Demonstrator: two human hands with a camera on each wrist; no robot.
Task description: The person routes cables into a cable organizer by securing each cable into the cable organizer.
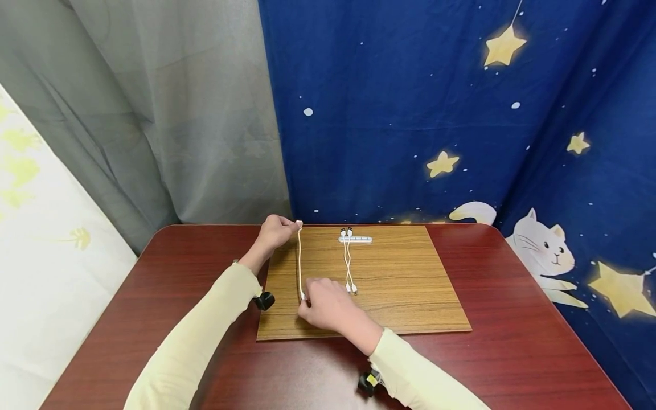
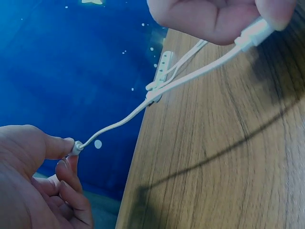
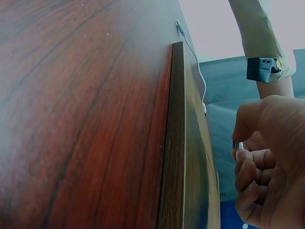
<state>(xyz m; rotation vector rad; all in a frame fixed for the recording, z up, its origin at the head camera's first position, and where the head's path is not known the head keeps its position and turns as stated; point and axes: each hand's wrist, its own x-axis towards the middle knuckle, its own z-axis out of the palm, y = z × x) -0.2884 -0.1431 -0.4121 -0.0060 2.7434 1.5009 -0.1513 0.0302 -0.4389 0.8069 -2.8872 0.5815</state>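
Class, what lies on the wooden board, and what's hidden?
A white clip strip and two white cables lie on the wooden board. In the head view, the left hand and right hand, holding another white cable above, hide parts of the board; anything beneath them cannot be seen.

I see a slim, flexible white cable [image 2: 193,75] with white plug ends, raised and slightly curved between the left hand [image 1: 275,232] and right hand [image 1: 329,304], each pinching one end.

No readable text, brands, labels or numbers in any view; nothing legible on white USB cable [image 1: 299,262] or cable clip strip [image 1: 361,240]; blue curtain [image 1: 369,142] prints pictorial only.
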